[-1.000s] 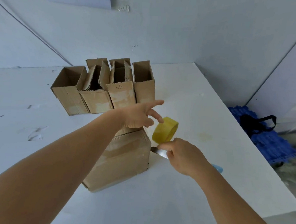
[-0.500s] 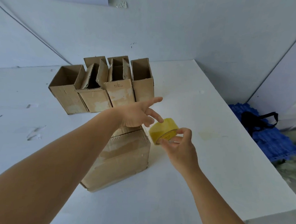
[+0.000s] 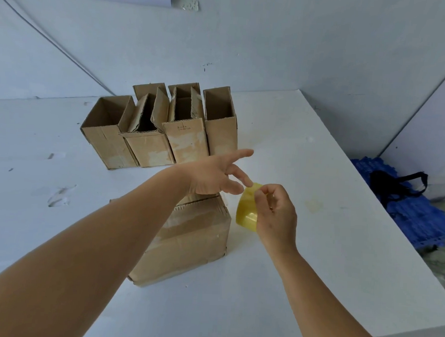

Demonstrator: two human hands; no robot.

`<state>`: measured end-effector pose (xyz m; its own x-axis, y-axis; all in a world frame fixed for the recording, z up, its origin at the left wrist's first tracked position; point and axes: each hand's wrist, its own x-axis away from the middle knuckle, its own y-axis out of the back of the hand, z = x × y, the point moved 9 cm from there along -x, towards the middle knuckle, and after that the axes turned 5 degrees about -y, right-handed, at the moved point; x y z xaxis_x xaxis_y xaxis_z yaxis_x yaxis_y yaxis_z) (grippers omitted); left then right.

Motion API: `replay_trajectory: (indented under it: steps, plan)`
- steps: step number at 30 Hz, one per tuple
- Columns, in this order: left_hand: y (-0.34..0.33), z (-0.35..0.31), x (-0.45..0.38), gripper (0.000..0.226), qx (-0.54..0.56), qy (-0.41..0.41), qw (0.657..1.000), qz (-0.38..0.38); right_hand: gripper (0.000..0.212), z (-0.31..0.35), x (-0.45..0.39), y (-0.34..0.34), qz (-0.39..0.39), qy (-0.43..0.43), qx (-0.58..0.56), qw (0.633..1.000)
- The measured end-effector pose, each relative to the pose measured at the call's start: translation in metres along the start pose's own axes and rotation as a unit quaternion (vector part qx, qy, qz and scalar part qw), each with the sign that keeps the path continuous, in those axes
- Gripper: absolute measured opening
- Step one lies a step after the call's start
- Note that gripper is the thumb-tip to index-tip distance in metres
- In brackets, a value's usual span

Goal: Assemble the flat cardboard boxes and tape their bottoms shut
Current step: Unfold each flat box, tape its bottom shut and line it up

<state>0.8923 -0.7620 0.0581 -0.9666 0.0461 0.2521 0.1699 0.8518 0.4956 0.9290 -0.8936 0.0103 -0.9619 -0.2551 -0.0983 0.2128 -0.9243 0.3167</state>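
— Cardboard box [image 3: 186, 241]? 
— Brown, corrugated, lying lengthwise on the white table [image 3: 313, 276], left hand [image 3: 213, 178] resting open on top.
— Tape?
— Glossy yellow roll [image 3: 246, 213], gripped by the right hand [image 3: 275, 217] beside it.

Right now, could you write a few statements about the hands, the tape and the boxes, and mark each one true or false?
1. The right hand holds the yellow tape roll. True.
2. The left hand rests on the near cardboard box. True.
3. The tape roll lies flat on the white table. False: it is held beside the near box.
4. The row of open boxes stands at the table's far side. True.
5. The near box has its flaps standing open. False: its top face is closed.
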Motion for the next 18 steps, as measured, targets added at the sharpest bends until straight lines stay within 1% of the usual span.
replay_trajectory:
  steps: [6,12,15,18]
  plan:
    - [-0.004,-0.003,-0.001,0.088,-0.052,-0.007,0.999,-0.001,0.002,0.0,-0.009,0.005,0.025,0.0,0.056,0.998]
    - [-0.004,0.006,-0.003,0.085,-0.112,-0.001,0.993,-0.044,0.008,0.002,-0.013,0.004,0.046,0.024,0.082,0.995]
    - [0.001,0.005,-0.002,0.083,-0.103,-0.008,0.992,-0.074,0.011,0.004,-0.015,0.006,0.055,0.038,0.096,0.993]
    - [0.001,0.003,0.0,0.083,-0.095,-0.016,0.992,-0.083,0.01,0.003,-0.018,0.006,0.058,0.037,0.112,0.991]
